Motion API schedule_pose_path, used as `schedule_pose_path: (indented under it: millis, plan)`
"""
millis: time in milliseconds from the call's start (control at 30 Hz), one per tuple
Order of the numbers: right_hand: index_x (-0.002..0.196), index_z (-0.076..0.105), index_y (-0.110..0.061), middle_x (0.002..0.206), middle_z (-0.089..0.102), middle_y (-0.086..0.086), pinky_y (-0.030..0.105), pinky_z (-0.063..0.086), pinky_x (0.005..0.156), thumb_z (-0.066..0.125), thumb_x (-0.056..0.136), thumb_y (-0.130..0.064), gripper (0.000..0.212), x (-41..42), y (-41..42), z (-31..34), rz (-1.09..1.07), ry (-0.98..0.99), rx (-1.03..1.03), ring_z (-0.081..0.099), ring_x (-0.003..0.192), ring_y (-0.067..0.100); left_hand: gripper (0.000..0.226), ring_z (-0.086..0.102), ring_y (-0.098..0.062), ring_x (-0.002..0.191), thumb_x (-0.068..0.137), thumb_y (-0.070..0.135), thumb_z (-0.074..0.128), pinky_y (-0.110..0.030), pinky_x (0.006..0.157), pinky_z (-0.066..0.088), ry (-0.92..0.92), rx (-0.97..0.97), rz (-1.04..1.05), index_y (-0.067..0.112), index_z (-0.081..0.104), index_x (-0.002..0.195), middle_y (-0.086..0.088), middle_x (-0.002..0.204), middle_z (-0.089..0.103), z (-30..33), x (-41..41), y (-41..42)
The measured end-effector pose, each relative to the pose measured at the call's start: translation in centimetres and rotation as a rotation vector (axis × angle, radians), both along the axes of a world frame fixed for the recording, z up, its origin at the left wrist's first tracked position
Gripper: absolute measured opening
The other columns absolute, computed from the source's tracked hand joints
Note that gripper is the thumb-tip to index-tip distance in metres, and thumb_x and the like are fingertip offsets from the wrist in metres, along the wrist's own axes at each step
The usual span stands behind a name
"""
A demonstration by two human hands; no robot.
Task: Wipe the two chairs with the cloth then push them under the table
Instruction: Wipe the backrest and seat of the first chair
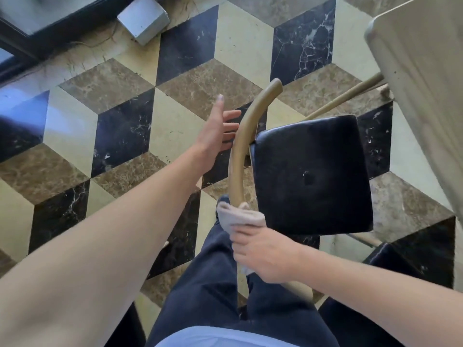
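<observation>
A chair with a curved tan backrest rail (246, 126) and a black padded seat (310, 174) stands right in front of me. My right hand (263, 254) presses a beige cloth (240, 216) around the lower part of the rail. My left hand (220, 128) hovers just left of the rail's upper curve, fingers spread and holding nothing. A second chair's black seat (400, 264) shows at the lower right. The pale table top (426, 78) fills the upper right corner.
The floor is a cube pattern of black, brown and cream tiles (120, 131). A grey box (144, 18) lies by a dark window frame at the top left. Thin chair or table legs (350, 98) run under the table edge. My dark trousers fill the bottom centre.
</observation>
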State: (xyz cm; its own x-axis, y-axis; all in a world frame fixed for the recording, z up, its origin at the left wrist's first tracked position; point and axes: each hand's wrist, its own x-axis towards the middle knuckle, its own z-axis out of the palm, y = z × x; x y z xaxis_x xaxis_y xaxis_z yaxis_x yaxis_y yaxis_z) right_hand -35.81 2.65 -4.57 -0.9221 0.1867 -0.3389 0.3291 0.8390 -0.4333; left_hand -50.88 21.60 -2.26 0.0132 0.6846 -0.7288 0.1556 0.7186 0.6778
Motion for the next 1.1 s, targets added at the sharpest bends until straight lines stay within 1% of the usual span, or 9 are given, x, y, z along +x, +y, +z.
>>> schedule_pose_path:
  millis: [200,367,500,633,733,833,933,1000,1100]
  plan:
    - [0.125,0.064,-0.023,0.144,0.055,-0.007,0.04,0.001,0.126,0.047,0.093,-0.027,0.036,5.2,-0.7,-0.7,0.281,0.05,-0.039,0.033,0.144,0.017,0.086,0.042,-0.043,0.143,0.096,0.079,0.012,-0.056,0.123,0.025,-0.241,-0.073,0.229,0.024,0.058,0.144,-0.024,0.153,0.048,0.4,-1.1,-0.2]
    - [0.12,0.067,-0.025,0.135,0.062,-0.007,0.042,0.005,0.126,0.053,0.085,-0.028,0.038,2.8,2.9,-0.3,0.239,0.144,0.057,0.041,0.138,0.018,0.087,0.044,-0.038,0.142,0.098,0.077,0.011,-0.052,0.123,0.028,-0.167,-0.057,0.142,0.02,0.058,0.144,-0.018,0.153,0.05,0.7,-0.7,-0.6]
    - [0.117,0.066,-0.027,0.125,0.064,-0.009,0.043,0.009,0.123,0.044,0.083,-0.03,0.04,-0.9,7.2,-0.3,-0.055,0.086,0.195,0.046,0.131,0.02,0.078,0.053,-0.035,0.133,0.1,0.074,0.016,-0.052,0.116,0.039,-0.048,-0.011,-0.02,0.023,0.062,0.136,-0.014,0.145,0.057,0.9,0.0,-0.4]
    - [0.105,0.067,-0.024,0.109,0.064,-0.006,0.043,0.013,0.117,0.046,0.089,-0.034,0.028,-3.6,8.9,-0.8,-0.297,0.027,0.285,0.049,0.123,0.024,0.064,0.048,-0.024,0.141,0.106,0.063,0.024,-0.045,0.121,0.034,-0.011,0.08,-0.118,0.022,0.059,0.138,-0.01,0.15,0.054,0.3,1.0,-1.4]
    - [0.095,0.065,-0.02,0.101,0.063,-0.003,0.045,0.015,0.114,0.047,0.082,-0.026,0.024,-3.3,6.8,-0.7,-0.255,0.053,0.237,0.051,0.115,0.027,0.042,0.051,-0.01,0.13,0.109,0.054,0.03,-0.035,0.119,0.032,0.061,0.161,-0.174,0.029,0.059,0.127,0.003,0.139,0.057,0.2,1.9,-2.5]
    - [0.095,0.066,-0.021,0.103,0.063,-0.004,0.046,0.015,0.12,0.041,0.08,-0.025,0.028,-1.2,2.7,-0.7,-0.13,0.09,0.188,0.052,0.115,0.026,0.051,0.031,-0.015,0.151,0.112,0.047,0.027,-0.032,0.123,0.02,0.166,0.255,-0.247,0.026,0.033,0.158,0.002,0.165,0.033,-0.2,2.8,-3.2]
    - [0.088,0.066,-0.019,0.099,0.064,-0.001,0.047,0.016,0.121,0.042,0.078,-0.023,0.026,2.0,-3.4,-1.5,-0.024,0.133,0.064,0.053,0.115,0.028,0.056,0.026,-0.023,0.154,0.111,0.048,0.026,-0.043,0.126,0.02,0.237,0.291,-0.275,0.028,0.022,0.163,0.001,0.169,0.027,-0.8,4.0,-4.0]
    - [0.092,0.065,-0.018,0.106,0.063,-0.001,0.043,0.015,0.121,0.049,0.08,-0.022,0.021,5.0,-7.4,-2.5,0.013,0.114,-0.038,0.052,0.119,0.028,0.052,0.032,-0.022,0.151,0.112,0.043,0.027,-0.042,0.125,0.023,0.262,0.321,-0.271,0.025,0.029,0.161,-0.002,0.164,0.035,-1.1,4.8,-4.4]
    - [0.125,0.061,-0.023,0.144,0.051,-0.007,0.044,0.008,0.125,0.054,0.084,-0.021,0.042,10.1,-11.5,-3.4,-0.09,0.088,-0.111,0.033,0.146,0.016,0.051,0.036,-0.022,0.148,0.113,0.038,0.028,-0.04,0.124,0.025,0.311,0.329,-0.258,0.02,0.033,0.159,-0.004,0.159,0.041,-1.4,5.2,-4.4]
